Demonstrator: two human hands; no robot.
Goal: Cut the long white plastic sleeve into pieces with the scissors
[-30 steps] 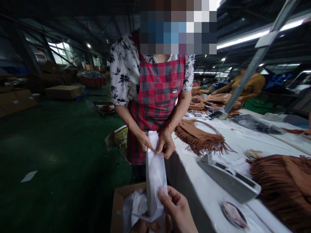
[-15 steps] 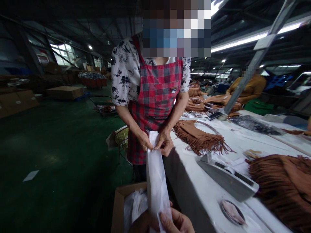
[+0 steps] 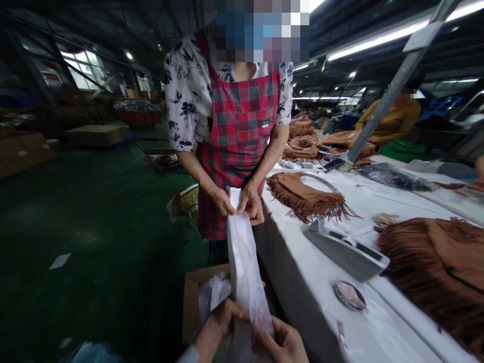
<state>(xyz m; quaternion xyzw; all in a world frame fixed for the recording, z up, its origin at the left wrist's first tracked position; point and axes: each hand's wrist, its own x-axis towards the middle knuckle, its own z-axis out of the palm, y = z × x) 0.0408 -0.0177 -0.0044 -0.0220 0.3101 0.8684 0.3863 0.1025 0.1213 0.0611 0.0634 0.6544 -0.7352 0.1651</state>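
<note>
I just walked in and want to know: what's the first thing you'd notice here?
A long white strip of paper stretched down the middle, the wearer's left hand and right hand holding its near end, a co-worker in a red checked apron holding the far end. To the right, brown fringed bags lie on a white table.

The hall is dim, lit mostly by long fluorescent ceiling tubes (image 3: 381, 39) that flare to white at upper right and by a pale, overexposed grid window (image 3: 77, 70) far left, leaving the dark green floor (image 3: 94, 237) and the roof in deep shadow. The white tabletop (image 3: 325, 312) and the long white paper strip (image 3: 245, 272) catch the most light, while the brown fringed fabric pile (image 3: 438, 272) at the right edge is smeared by motion blur. Wide-angle distortion bends the grey metal post (image 3: 401, 70) and stretches the corners, and faces are pixelated.
</note>
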